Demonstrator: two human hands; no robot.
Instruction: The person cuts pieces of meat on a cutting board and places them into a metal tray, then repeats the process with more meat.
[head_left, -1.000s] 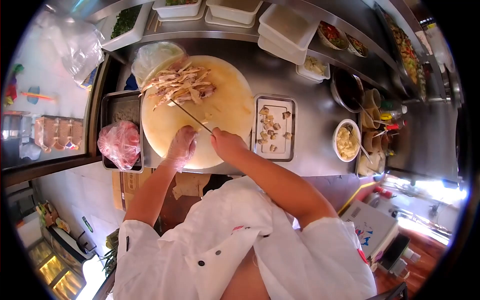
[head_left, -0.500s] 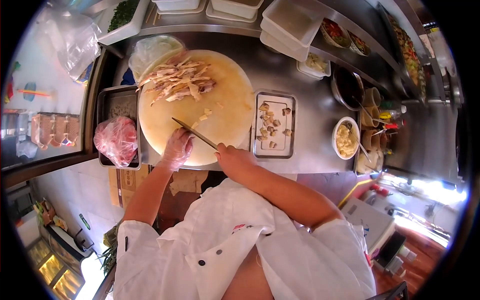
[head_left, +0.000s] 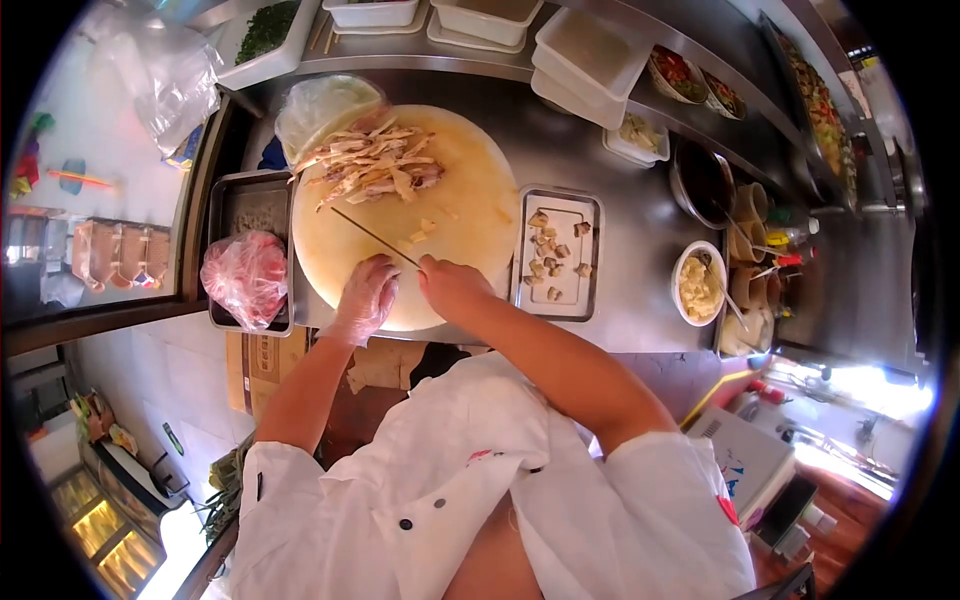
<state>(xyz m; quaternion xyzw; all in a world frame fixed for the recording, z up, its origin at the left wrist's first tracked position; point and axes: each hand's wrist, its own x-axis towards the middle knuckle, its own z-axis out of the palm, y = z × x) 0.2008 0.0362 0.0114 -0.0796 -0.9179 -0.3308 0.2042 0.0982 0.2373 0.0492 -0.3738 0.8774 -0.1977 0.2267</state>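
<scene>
My right hand point(head_left: 452, 288) is closed around the handle of a knife point(head_left: 372, 236), whose thin blade slants up and left over the round cutting board point(head_left: 470, 150). My left hand point(head_left: 368, 290), in a clear plastic glove, rests near the board's front edge with its fingers curled. What lies under those fingers is hidden. Beyond the blade, a few small pale cut pieces point(head_left: 424, 230) lie on the board. Toward the back is a heap of pale strips point(head_left: 375, 165), perhaps cooked meat. A clear plastic bag point(head_left: 322, 108) touches the board's back left.
Right of the board is a metal tray point(head_left: 597, 225) with browned chunks. Farther right stand a white bowl point(head_left: 697, 284) of pale food with a spoon and a bowl of dark sauce point(head_left: 697, 180). A bagged pink mass point(head_left: 245, 280) sits in a dark tray on the left. Containers line the back shelf.
The blade has moved forward, away from my left hand, and now looks thinner, seen nearly edge-on. My left hand stays curled near the board's front edge. The whole view has shifted slightly.
</scene>
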